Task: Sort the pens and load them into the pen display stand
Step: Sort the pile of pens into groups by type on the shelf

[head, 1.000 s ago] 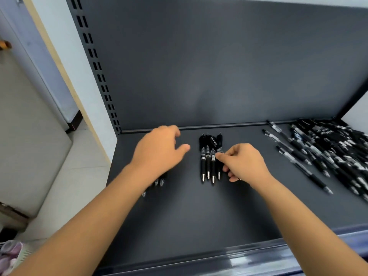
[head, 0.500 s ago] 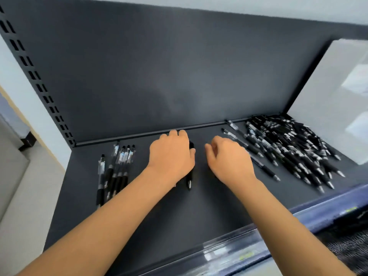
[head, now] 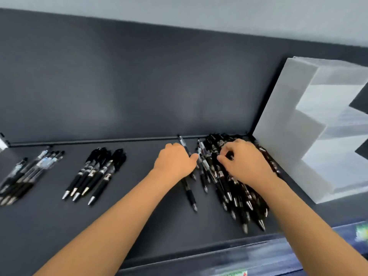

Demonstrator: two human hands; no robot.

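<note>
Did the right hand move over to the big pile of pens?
Yes. The right hand went rightward, from the small sorted bunch onto the big pen pile beside the white stand.

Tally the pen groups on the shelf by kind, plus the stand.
Sorted row of clear-barrel pens, far left: 1
Sorted row of solid black pens, centre-left: 1
Unsorted pen heap under both hands: 1, too tangled to count pens
White stepped display stand, no pens seen in it: 1
Total: 3 pen groups, 1 stand
</note>
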